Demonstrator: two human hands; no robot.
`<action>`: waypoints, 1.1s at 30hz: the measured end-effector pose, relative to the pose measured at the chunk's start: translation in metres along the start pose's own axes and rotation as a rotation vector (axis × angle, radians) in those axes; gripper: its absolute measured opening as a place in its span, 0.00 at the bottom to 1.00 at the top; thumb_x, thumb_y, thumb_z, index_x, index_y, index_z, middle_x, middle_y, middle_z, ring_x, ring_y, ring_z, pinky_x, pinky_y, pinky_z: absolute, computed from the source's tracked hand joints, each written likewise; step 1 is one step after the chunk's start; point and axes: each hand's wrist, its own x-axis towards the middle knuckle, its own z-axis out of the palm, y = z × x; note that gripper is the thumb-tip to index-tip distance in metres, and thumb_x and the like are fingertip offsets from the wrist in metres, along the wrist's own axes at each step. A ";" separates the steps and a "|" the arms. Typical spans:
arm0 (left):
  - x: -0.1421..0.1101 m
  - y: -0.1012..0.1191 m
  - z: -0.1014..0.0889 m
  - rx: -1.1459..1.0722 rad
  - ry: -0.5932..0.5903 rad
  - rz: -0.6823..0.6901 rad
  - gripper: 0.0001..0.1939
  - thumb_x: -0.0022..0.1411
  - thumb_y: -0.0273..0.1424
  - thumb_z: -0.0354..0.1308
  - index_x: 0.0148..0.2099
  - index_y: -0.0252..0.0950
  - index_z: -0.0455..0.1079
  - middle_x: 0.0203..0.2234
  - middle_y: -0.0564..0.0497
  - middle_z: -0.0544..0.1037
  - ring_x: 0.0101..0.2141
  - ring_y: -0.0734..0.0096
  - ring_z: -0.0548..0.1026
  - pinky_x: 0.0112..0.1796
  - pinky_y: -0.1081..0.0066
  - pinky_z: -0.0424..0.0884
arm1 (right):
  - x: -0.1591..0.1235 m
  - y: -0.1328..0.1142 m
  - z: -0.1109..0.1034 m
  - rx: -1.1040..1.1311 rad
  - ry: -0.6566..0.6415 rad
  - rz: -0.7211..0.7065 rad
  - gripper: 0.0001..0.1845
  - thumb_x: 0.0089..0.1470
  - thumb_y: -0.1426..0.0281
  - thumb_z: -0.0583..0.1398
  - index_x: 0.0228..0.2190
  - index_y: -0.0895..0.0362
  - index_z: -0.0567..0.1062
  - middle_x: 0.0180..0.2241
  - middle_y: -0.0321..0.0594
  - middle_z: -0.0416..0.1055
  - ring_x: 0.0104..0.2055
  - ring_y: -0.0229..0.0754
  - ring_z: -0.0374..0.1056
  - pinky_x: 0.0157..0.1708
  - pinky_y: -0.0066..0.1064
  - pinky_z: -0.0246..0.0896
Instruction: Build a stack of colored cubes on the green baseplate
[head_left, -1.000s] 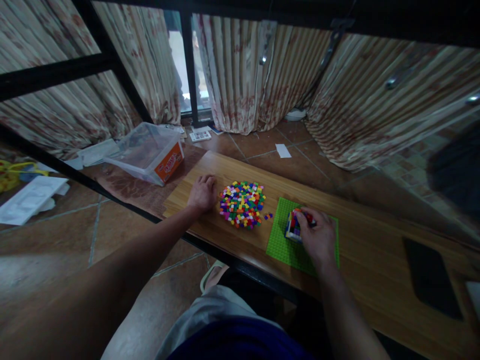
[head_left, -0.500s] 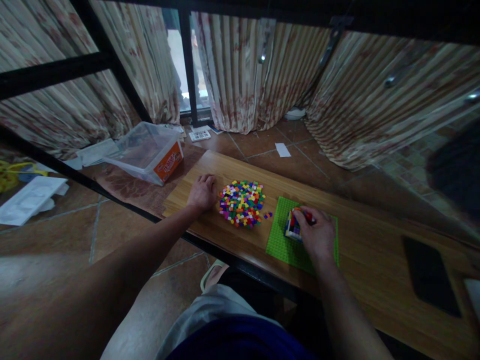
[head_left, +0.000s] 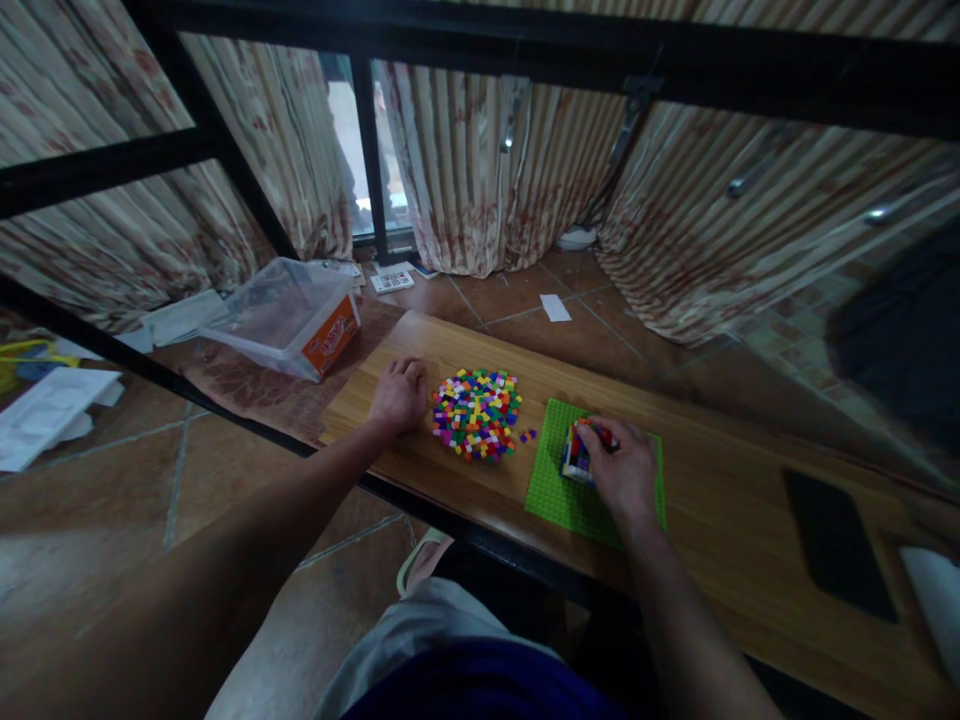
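On the left part of the wooden table, my left hand [head_left: 399, 395] rests with its fingers curled in. Its palm side is hidden, so whatever it may hold does not show. Just right of it lies a pile of small coloured toy bricks [head_left: 476, 415]. My right hand [head_left: 624, 468] is over a green baseplate [head_left: 551, 485], thumb and fingers pinched at a small brick structure [head_left: 576, 462] with white, blue and red parts. Red shows under the fingertips, and the hand covers the structure's right side. A few loose bricks [head_left: 528, 436] lie between pile and baseplate.
A dark flat slab [head_left: 838, 543] lies on the table's right part. Left of the table, a clear plastic bin [head_left: 281, 315] with an orange label stands on a mat. A black metal bar [head_left: 247, 415] runs along the near left. Striped curtains [head_left: 480, 170] hang behind.
The camera view has shifted slightly, moving the whole scene a little left. Both hands keep nearly the same places on the table, the right still pinching at the brick structure.
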 end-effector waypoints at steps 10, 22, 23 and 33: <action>0.000 0.000 0.000 0.006 -0.013 0.000 0.14 0.62 0.24 0.50 0.48 0.36 0.71 0.48 0.41 0.75 0.50 0.54 0.71 0.54 0.54 0.68 | -0.014 -0.022 -0.024 0.007 0.133 -0.105 0.21 0.63 0.57 0.50 0.39 0.55 0.79 0.41 0.48 0.77 0.46 0.49 0.69 0.51 0.45 0.60; -0.001 0.000 -0.001 0.006 -0.012 0.007 0.15 0.62 0.24 0.50 0.48 0.34 0.72 0.50 0.40 0.75 0.51 0.53 0.71 0.55 0.54 0.68 | -0.014 -0.054 0.019 -0.446 -0.296 -0.358 0.15 0.57 0.74 0.54 0.39 0.53 0.79 0.38 0.44 0.77 0.44 0.51 0.62 0.45 0.44 0.48; -0.001 0.000 -0.001 0.004 -0.011 0.007 0.14 0.62 0.24 0.50 0.48 0.34 0.72 0.50 0.40 0.75 0.51 0.54 0.71 0.55 0.54 0.68 | -0.012 -0.055 0.021 -0.468 -0.316 -0.366 0.14 0.56 0.75 0.55 0.38 0.53 0.79 0.37 0.44 0.77 0.44 0.51 0.61 0.44 0.44 0.47; 0.000 -0.001 0.001 -0.004 -0.009 0.003 0.15 0.62 0.24 0.50 0.49 0.34 0.72 0.49 0.40 0.75 0.50 0.54 0.71 0.55 0.55 0.68 | -0.006 -0.060 0.030 -0.458 -0.383 -0.406 0.12 0.58 0.73 0.55 0.28 0.53 0.77 0.32 0.44 0.76 0.43 0.51 0.60 0.45 0.46 0.46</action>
